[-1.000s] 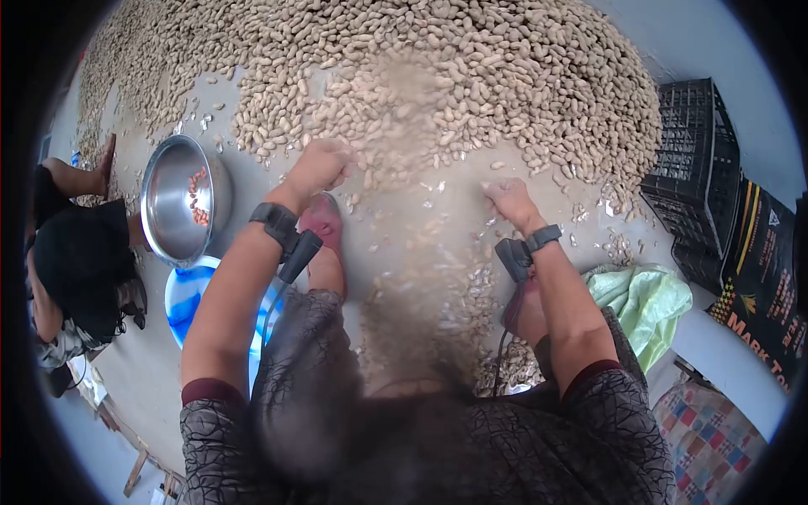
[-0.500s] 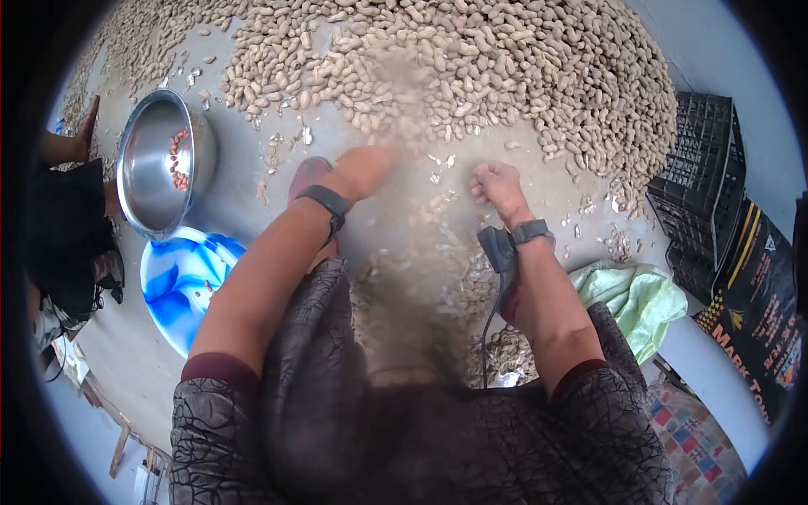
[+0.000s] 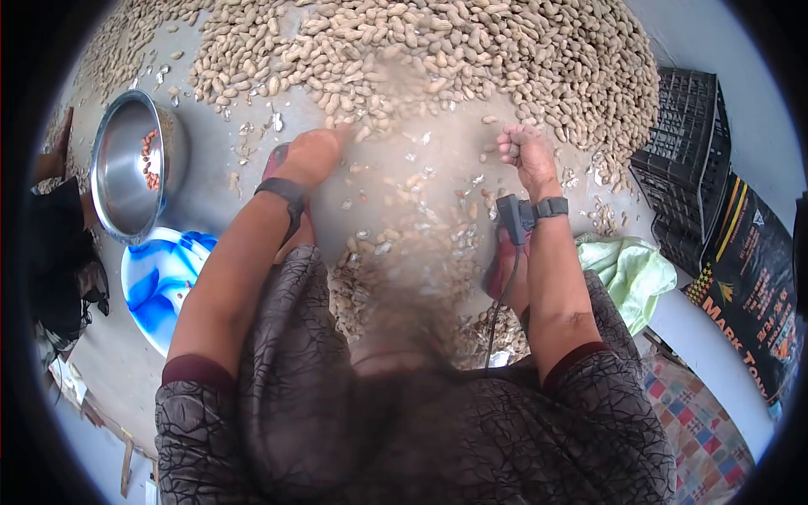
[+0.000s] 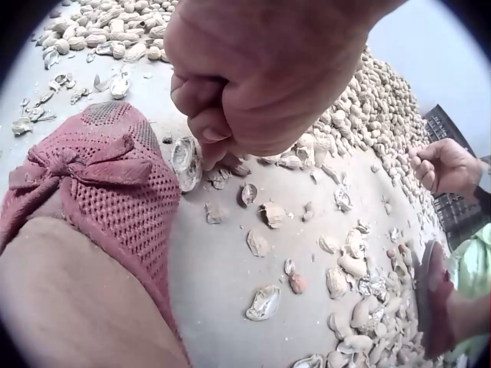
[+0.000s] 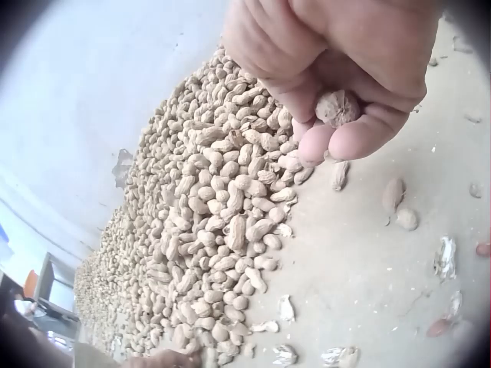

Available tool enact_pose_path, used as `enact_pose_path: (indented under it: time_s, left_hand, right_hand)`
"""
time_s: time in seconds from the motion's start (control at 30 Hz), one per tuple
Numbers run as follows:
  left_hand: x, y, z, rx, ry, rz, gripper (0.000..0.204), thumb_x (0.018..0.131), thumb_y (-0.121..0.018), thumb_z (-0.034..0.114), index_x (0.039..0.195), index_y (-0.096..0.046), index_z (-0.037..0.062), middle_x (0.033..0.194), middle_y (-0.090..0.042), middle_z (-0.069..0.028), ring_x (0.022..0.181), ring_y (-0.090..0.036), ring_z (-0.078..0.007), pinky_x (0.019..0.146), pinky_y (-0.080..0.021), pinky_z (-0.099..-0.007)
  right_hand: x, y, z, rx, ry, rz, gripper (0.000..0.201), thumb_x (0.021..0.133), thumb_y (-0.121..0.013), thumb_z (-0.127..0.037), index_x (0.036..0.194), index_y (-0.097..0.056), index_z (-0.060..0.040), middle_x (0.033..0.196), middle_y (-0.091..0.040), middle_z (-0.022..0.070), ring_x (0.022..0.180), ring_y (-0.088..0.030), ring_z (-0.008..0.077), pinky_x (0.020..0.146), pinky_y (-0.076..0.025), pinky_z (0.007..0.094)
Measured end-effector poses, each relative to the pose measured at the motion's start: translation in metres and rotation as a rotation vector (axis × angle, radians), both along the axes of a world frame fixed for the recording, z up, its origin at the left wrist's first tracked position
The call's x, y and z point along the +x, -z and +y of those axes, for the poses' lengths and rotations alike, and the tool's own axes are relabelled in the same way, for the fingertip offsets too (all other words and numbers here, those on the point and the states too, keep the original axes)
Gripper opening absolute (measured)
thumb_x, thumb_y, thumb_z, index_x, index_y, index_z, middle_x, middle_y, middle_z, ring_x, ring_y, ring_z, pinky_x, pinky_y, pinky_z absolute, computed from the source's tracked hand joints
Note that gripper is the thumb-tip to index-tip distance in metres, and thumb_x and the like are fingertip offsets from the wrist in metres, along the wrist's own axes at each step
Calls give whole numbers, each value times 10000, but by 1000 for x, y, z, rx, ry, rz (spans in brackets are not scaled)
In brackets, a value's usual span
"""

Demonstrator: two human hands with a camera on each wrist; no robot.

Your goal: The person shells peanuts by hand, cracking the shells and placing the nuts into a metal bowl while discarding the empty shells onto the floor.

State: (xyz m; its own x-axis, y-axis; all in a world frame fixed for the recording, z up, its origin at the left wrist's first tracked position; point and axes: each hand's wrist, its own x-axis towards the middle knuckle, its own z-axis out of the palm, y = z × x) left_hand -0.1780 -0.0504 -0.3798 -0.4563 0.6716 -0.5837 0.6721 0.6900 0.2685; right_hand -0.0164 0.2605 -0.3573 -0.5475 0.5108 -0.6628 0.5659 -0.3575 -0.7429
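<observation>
In the head view my left hand (image 3: 313, 156) is just short of the peanut pile (image 3: 438, 50), over the floor by my left foot. Its fingers are curled down in the left wrist view, and an opened peanut shell (image 4: 186, 163) shows right at the fingertips; the inner side of the grip is hidden. Further right, my right hand (image 3: 527, 155) is turned partly palm up. Curled fingers and thumb hold a small rounded peanut (image 5: 338, 108), seen clearly in the right wrist view.
Loose shells (image 4: 265, 302) litter the floor between my feet. At the left stand a steel basin (image 3: 126, 198) with red kernels and a blue-white basin (image 3: 160, 273), near another person. Black crates (image 3: 682, 143), a green sack (image 3: 627, 273) and a printed black bag (image 3: 749, 278) lie right.
My left hand swung right toward the right hand, then back left near the pile. The right hand moved slightly right and turned its palm upward. The head view shifted too.
</observation>
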Motion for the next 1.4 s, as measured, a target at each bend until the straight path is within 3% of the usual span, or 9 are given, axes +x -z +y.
enact_pose_path:
  time_s: [0.1,0.2,0.27,0.37,0.53,0.67,1.0,1.23,1.4]
  left_hand:
    - [0,6,-3,84,-134,-37,242,907,-418,167,1069,-526,23,968,-628,-193,908,-620,-319,786,-481,-416]
    - [1,16,-6,355,-514,-455,302,911,-473,300,922,-582,19,777,-623,-140,720,-606,-232,680,-480,-342]
    - [1,-5,-1,352,-703,-762,354,933,-469,377,922,-594,46,586,-509,-7,448,-430,-59,379,-327,-210]
    - [-2,-16,3,425,-775,-958,368,939,-443,397,923,-600,65,505,-460,0,372,-348,-49,327,-236,-198]
    - [-14,-78,20,577,-686,-1007,432,936,-424,434,917,-605,43,484,-452,-1,323,-299,-59,319,-230,-200]
    - [-13,-142,37,742,-627,-967,437,948,-400,406,933,-593,14,466,-436,2,301,-259,-46,302,-208,-197]
    - [38,-328,47,1031,-505,-879,408,948,-439,389,851,-571,14,478,-502,-25,300,-326,-32,281,-224,-180]
    - [90,-397,27,937,-510,-980,387,962,-417,376,905,-559,21,518,-537,-48,301,-318,-21,290,-220,-165]
    - [116,-406,21,973,-464,-1370,297,976,-402,285,1011,-525,17,601,-571,-65,327,-318,-11,315,-221,-158]
  right_hand:
    - [5,1,-3,9,-26,-18,95,850,-515,-80,883,-576,-14,725,-616,67,543,-558,109,455,-456,224]
    - [13,4,-3,19,-66,-46,98,856,-529,-108,850,-587,-30,707,-610,51,541,-549,105,453,-446,228]
    - [19,2,-3,25,-71,-55,104,859,-533,-119,835,-591,-37,700,-607,44,543,-547,102,456,-443,231]
    - [18,-9,-6,10,-87,-57,157,895,-507,-160,903,-585,-23,694,-602,20,541,-547,81,458,-452,218]
    - [-5,-67,-17,-262,-112,189,237,904,-514,-213,963,-593,3,781,-614,52,636,-557,100,554,-475,236]
    - [-32,-140,-47,-89,-333,383,298,883,-564,-231,1047,-593,16,819,-621,53,648,-541,85,564,-465,212]
    - [-26,-305,-123,197,-411,691,215,802,-655,-181,945,-640,-21,753,-626,20,543,-482,39,482,-399,169]
    - [26,-361,-135,191,-312,803,183,794,-652,-181,884,-650,-22,741,-634,31,545,-477,45,488,-383,180]
    - [66,-381,-138,-4,-275,890,189,825,-612,-134,960,-579,-6,715,-567,42,551,-481,79,468,-377,192]
